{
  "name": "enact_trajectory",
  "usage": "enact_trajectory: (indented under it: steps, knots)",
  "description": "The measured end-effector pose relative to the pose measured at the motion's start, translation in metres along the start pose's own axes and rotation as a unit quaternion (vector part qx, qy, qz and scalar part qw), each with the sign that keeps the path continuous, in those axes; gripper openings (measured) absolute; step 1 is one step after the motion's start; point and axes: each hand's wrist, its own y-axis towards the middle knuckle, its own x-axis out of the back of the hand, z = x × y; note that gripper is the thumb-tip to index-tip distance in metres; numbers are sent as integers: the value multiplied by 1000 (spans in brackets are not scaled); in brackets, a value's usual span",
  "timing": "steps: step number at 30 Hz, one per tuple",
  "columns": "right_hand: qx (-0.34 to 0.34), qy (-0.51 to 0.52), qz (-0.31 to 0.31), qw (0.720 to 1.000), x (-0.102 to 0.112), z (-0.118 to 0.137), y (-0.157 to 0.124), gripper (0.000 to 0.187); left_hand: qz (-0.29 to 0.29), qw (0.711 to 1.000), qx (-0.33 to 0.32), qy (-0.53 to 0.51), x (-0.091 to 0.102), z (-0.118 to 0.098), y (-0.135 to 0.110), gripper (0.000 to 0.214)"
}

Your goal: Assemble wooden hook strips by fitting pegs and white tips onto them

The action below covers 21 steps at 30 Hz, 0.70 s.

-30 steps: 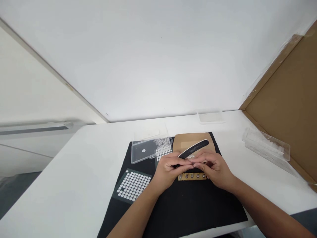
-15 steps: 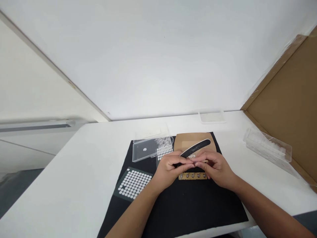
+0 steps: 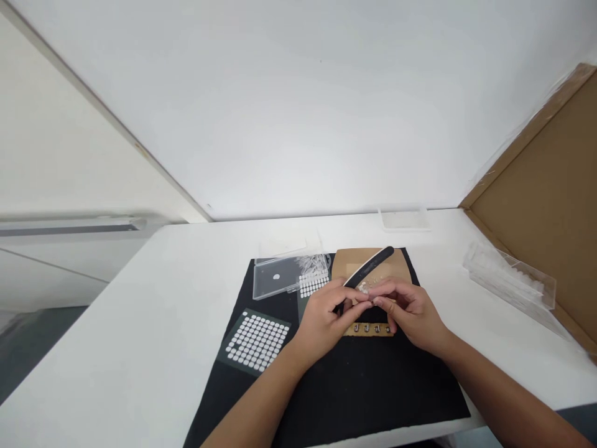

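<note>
My left hand grips a black nail file that slants up to the right. My right hand pinches a small pale piece against the file's lower part; the piece is too small to name. Both hands hover over a black mat. Just below my fingers lies a brown strip with several small studs on it. A brown card lies behind the hands.
A sheet of white round dots lies on the mat's left. A clear plastic lid and loose clear bits sit at the mat's back. A clear box and a brown board stand at right on the white table.
The file's tip has tilted steeper and higher. My hands have shifted slightly right in the picture as the view moved.
</note>
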Motion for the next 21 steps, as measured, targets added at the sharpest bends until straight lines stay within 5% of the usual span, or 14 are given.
enact_trajectory:
  steps: [8, 21]
  knots:
    - [-12, 43, -10, 999, -3, 3, 1, 24, 21, 986, 116, -119, -3, -6, 0, 12]
    - [26, -23, -26, 999, -4, 0, -1, 19, 22, 998, 61, -15, -3, -10, 0, 10]
